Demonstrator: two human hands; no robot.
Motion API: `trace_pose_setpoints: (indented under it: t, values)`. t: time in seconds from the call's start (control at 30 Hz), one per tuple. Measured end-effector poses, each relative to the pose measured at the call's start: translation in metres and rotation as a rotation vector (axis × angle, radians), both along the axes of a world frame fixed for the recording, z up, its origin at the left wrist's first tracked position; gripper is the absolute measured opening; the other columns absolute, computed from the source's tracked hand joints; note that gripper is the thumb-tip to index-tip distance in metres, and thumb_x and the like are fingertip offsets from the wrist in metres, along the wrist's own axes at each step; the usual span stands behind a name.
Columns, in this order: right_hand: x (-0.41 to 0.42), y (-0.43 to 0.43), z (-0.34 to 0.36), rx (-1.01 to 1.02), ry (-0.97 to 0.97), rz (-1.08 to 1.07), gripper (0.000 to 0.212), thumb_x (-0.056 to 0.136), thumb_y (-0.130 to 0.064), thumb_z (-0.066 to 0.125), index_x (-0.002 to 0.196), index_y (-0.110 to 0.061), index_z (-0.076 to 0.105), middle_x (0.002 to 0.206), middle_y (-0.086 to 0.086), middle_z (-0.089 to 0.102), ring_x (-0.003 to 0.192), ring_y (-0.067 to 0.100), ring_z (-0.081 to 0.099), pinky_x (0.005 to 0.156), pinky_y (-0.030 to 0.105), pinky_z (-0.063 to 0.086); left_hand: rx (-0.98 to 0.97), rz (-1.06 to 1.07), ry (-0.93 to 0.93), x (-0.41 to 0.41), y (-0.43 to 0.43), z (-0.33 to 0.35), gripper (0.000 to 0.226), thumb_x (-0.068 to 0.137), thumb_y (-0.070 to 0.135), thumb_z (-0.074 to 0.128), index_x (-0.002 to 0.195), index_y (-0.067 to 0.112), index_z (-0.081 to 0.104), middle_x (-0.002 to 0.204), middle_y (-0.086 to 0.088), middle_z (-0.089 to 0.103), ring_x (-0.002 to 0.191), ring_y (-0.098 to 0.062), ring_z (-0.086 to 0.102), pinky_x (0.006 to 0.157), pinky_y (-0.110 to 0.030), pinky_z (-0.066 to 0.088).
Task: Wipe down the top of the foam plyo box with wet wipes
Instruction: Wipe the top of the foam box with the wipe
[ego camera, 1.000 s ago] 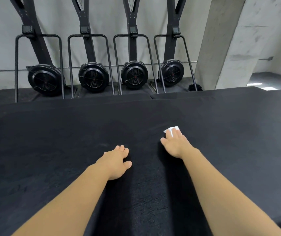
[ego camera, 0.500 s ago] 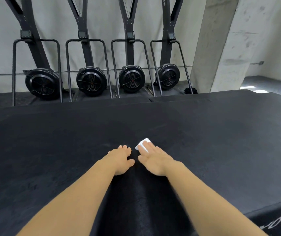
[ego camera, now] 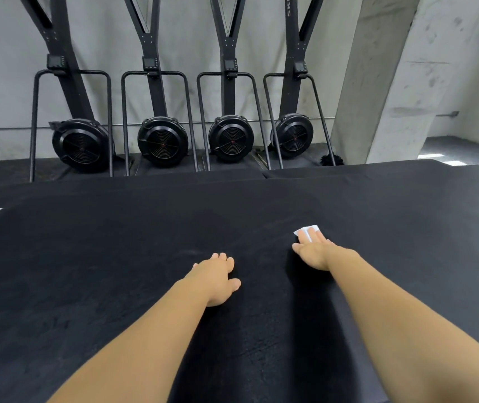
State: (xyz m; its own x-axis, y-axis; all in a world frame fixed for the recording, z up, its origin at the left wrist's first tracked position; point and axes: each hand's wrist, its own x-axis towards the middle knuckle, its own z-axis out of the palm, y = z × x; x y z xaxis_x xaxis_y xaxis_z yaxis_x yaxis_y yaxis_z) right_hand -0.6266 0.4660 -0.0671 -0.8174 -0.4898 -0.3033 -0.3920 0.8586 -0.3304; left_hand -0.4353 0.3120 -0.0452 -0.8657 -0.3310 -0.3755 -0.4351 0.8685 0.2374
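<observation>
Wipe (ego camera: 308,231) slid right, lying crosswise under flat right hand (ego camera: 315,253); left hand (ego camera: 215,279) flat on box (ego camera: 116,257).

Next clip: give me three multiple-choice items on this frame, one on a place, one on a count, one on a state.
1. The wipe lies: A under the fingers of the right hand; B on the floor; C on a rail.
2. Fan wheels in view: A two; B four; C six.
3. The left hand: A grips a bottle; B is raised; C rests on the box, holding nothing.
Answers: 1 A, white shows beyond the fingertips; 2 B, four stand in a row; 3 C, it lies on the black top.
</observation>
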Motion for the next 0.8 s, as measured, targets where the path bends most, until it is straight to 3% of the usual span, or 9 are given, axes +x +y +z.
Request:
trace_pose_setpoints:
  t: [0.17, 0.37, 0.4, 0.47, 0.53, 0.67, 0.8]
  values:
    - [0.011, -0.003, -0.009, -0.081, 0.038, 0.028, 0.054, 0.100, -0.044, 0.032, 0.151, -0.029, 0.023, 0.152, -0.004, 0.016, 0.139, 0.026, 0.024, 0.116, 0.042, 0.023, -0.016, 0.005, -0.024, -0.003, 0.001, 0.002, 0.061, 0.105, 0.030, 0.035, 0.155, 0.015, 0.006, 0.163, -0.001, -0.003, 0.150, -0.018, -0.004, 0.121, -0.042, 0.008]
    - [0.089, -0.025, -0.012, -0.213, 0.089, 0.293, 0.046, 0.098, -0.043, 0.036, 0.141, -0.026, 0.035, 0.140, -0.007, 0.028, 0.128, 0.022, 0.032, 0.112, 0.035, 0.027, -0.057, 0.004, -0.040, -0.003, 0.005, 0.006, 0.061, 0.105, 0.032, 0.036, 0.155, 0.014, 0.007, 0.163, -0.002, -0.001, 0.150, -0.018, -0.003, 0.121, -0.039, 0.010]
    - [0.102, -0.030, -0.014, -0.203, 0.095, 0.357, 0.049, 0.100, -0.042, 0.033, 0.145, -0.024, 0.032, 0.146, -0.007, 0.025, 0.134, 0.022, 0.028, 0.114, 0.033, 0.024, -0.060, 0.001, -0.032, -0.002, 0.006, 0.006, 0.060, 0.105, 0.031, 0.036, 0.155, 0.014, 0.007, 0.163, -0.002, -0.001, 0.150, -0.017, -0.003, 0.121, -0.037, 0.009]
    - [0.120, -0.036, -0.016, -0.116, 0.100, 0.475, 0.058, 0.105, -0.040, 0.022, 0.157, -0.017, 0.012, 0.164, -0.001, 0.003, 0.151, 0.020, 0.001, 0.122, 0.033, 0.006, -0.052, -0.003, -0.018, -0.001, 0.005, 0.006, 0.058, 0.105, 0.026, 0.035, 0.155, 0.015, 0.007, 0.163, -0.001, 0.000, 0.149, -0.016, -0.002, 0.119, -0.030, 0.007]
    - [0.119, -0.035, -0.015, -0.083, 0.098, 0.531, 0.059, 0.106, -0.039, 0.016, 0.159, -0.016, 0.003, 0.166, -0.001, -0.008, 0.152, 0.015, -0.013, 0.123, 0.033, -0.003, -0.038, 0.001, -0.016, 0.001, 0.004, 0.005, 0.058, 0.105, 0.026, 0.035, 0.155, 0.016, 0.007, 0.163, 0.000, 0.000, 0.149, -0.015, -0.002, 0.118, -0.029, 0.007]
    - [0.090, -0.025, -0.011, -0.166, 0.181, 0.561, 0.043, 0.104, -0.034, 0.027, 0.144, -0.021, 0.033, 0.147, -0.007, 0.026, 0.135, 0.011, 0.024, 0.115, 0.032, 0.020, -0.040, 0.013, -0.025, -0.001, 0.004, 0.005, 0.062, 0.104, 0.033, 0.038, 0.155, 0.016, 0.007, 0.163, 0.000, 0.000, 0.149, -0.015, -0.002, 0.119, -0.031, 0.008]
    - [0.040, -0.013, -0.014, -0.146, 0.228, 0.454, 0.039, 0.102, -0.032, 0.030, 0.140, -0.023, 0.036, 0.143, -0.007, 0.030, 0.131, 0.013, 0.029, 0.114, 0.032, 0.021, -0.040, 0.021, -0.033, -0.003, 0.004, 0.002, 0.061, 0.105, 0.033, 0.036, 0.155, 0.017, 0.006, 0.163, 0.001, -0.001, 0.149, -0.015, -0.003, 0.118, -0.031, 0.009]
